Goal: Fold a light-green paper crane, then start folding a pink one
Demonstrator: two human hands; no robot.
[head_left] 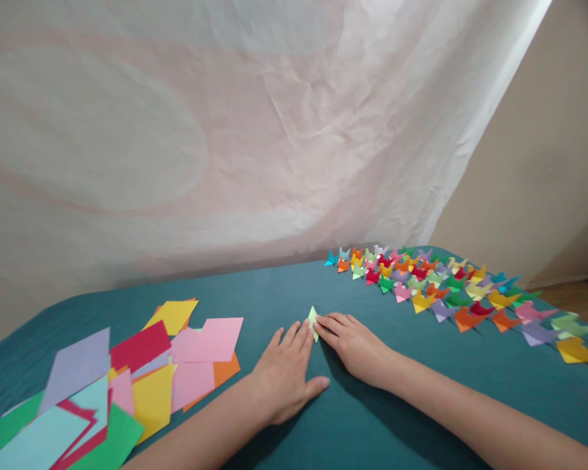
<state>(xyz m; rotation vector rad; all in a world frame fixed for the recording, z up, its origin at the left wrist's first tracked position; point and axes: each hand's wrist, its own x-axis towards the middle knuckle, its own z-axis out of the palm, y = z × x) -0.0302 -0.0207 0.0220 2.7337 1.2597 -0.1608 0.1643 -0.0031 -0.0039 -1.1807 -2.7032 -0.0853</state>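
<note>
A small pale green piece of folded paper [312,316], narrow and pointed at both ends, lies on the table between my two hands. My left hand [285,372] rests palm down with its fingers stretched out, fingertips against the paper's left side, thumb spread toward me. From the right, my right hand [355,343] has its bent fingers on the paper's right edge, seeming to hold it against the tabletop. Fingertips of both hands cover the paper's middle, so its folds there are hidden.
Loose coloured paper sheets [142,346] overlap in a pile at the left. Rows of small folded paper birds [421,302] in many colours stand across the right side. A teal cloth [255,287] covers the table, and a pale curtain [225,130] hangs behind it.
</note>
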